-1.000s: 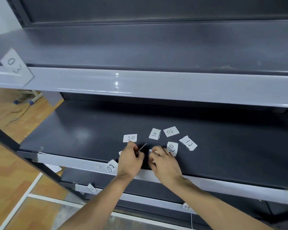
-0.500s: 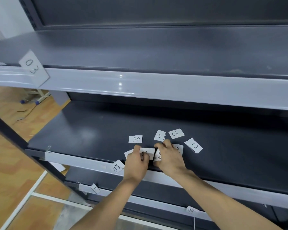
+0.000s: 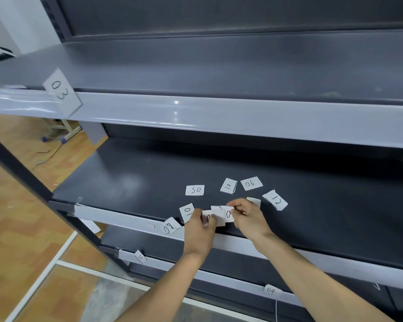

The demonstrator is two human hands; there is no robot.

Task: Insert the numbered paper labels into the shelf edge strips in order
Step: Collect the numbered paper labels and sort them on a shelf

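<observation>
Entry: numbered paper labels (image 3: 251,183), loose near the front edge of the middle shelf (image 3: 126,182). Our left hand (image 3: 199,228) has its fingers (image 3: 197,213) pinching one slip (image 3: 207,217). Our right hand (image 3: 250,220) pinches an overlapping slip (image 3: 227,214). Handling, we judge: part them gently, read each number upright, then feed the next one squarely into the edge strip (image 3: 233,244).

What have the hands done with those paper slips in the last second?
Both hands pressed down on the slips, and now each pinches one: the left hand a label, the right hand the overlapping label. Slips 50, 10, 06 and 12 lie unmoved; 08 stays in the edge strip.
</observation>
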